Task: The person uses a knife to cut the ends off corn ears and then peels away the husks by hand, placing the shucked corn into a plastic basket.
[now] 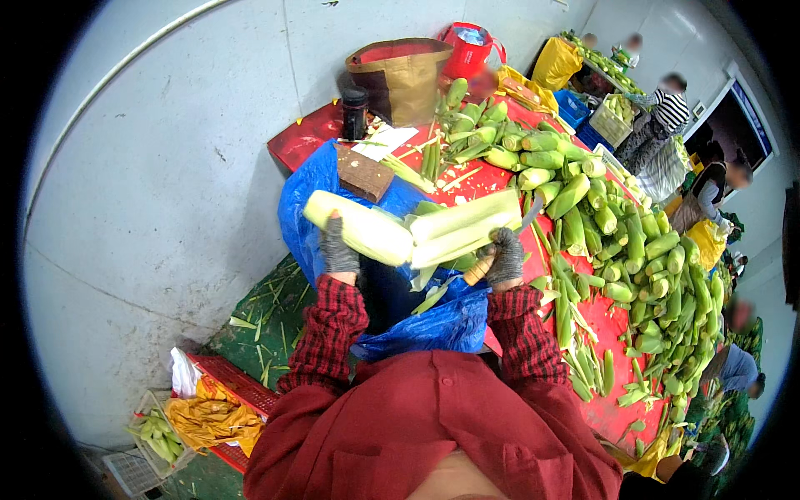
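My left hand (339, 247), in a grey glove, grips a pale ear of corn (359, 228) still wrapped in thin inner husk. My right hand (505, 255), gloved too, holds a knife by its wooden handle (480, 267); the curved blade (533, 211) points up and away. That hand also grips pale husk leaves (465, 228), which spread out from the ear's right end. Below both hands a blue plastic bag (437, 322) hangs open at the table edge, with green husk pieces around its mouth. A brown block (364, 173) lies on the bag's far edge.
Many green corn ears (650, 250) are heaped on the red table (606, 319) at the right. A dark jar (354, 112), a tan bag (403, 75) and a red bag (469, 53) stand at the back. Crates (228, 381) sit lower left. Other people (672, 106) are at the far right.
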A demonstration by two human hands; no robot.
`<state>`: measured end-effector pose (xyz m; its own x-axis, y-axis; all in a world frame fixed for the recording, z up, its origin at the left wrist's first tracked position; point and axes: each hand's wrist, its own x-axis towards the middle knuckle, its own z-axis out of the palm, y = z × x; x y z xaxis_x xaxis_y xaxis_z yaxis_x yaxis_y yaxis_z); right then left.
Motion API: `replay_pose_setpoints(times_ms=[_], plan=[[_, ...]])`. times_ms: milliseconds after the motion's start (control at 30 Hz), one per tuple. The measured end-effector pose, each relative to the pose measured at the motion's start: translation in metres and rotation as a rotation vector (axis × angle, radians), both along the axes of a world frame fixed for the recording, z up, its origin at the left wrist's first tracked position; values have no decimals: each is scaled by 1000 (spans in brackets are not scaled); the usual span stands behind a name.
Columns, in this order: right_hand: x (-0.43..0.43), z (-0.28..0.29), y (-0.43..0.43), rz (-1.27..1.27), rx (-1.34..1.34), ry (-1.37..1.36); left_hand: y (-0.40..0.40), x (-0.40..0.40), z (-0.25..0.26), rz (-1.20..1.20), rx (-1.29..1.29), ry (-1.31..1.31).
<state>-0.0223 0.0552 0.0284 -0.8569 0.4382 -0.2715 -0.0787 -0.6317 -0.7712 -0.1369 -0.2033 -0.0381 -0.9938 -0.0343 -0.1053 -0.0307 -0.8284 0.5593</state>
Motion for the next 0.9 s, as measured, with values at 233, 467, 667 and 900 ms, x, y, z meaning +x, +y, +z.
replay_pose_setpoints(times_ms=[233, 467, 667, 900], plan=[[-14, -60, 35, -211, -94, -58, -22, -7, 14, 59, 60, 46], [-12, -20, 0, 362, 686, -286, -45, -20, 18, 58, 156, -10], [-19, 13, -53, 435, 992, 119, 1, 6, 26, -105, 290, -87], [-16, 28, -64, 266, 952, 314, 47, 24, -2, -606, 159, -262]])
